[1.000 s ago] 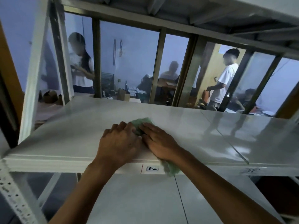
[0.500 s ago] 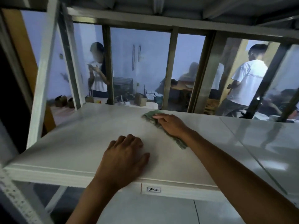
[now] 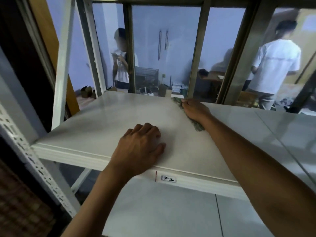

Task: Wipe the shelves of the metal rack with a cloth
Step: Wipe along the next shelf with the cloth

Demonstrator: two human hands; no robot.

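Green cloth (image 3: 191,115) is lying under my right hand (image 3: 195,109), fingers curling on it at the shelf's (image 3: 102,127) far edge; my left hand (image 3: 142,147) is resting flat, fingers relaxed, near the front edge.

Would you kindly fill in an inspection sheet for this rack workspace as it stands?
Surface: white shelf, label on its front edge.
Job's things: green cloth at the shelf's far edge.
Clutter: nothing seen on the shelf.
Hands: right hand presses the cloth; left hand rests on the shelf, holding nothing.
Cables: nothing seen.
Surroundings: rack upright; lower shelf; people and boxes beyond the rack.
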